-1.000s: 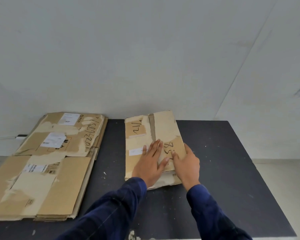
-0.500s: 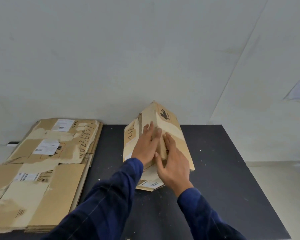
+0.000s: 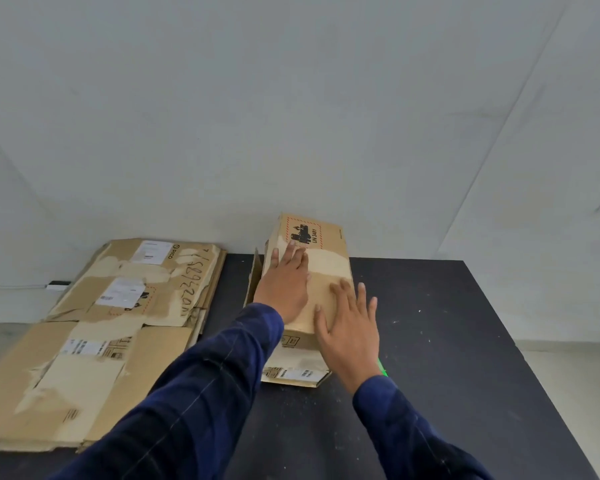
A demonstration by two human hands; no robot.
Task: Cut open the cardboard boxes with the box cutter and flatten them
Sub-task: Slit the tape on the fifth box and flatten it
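Pale wall (image 3: 291,116) across the whole upper half. Below it, a black table (image 3: 447,341) flecked with pale crumbs. At its left side, a stack of flattened boxes (image 3: 94,327), lying flat, with white labels and handwritten digits. Near the table's middle, close to the far edge, a cardboard box (image 3: 326,268), partly collapsed, one broad side up and loose flaps spread on the table at its near end. On that upper side, left hand (image 3: 284,289) laid flat, fingers straight against the cardboard, gripping nothing. Just beside it, at the near right corner, right hand (image 3: 350,327) with fingers spread and straight, likewise pressing, holding nothing. At the box's far end, a red-bordered hazard label (image 3: 303,233) reading UN 3481. Beside the right wrist, a small green streak (image 3: 381,368), too little showing to identify.
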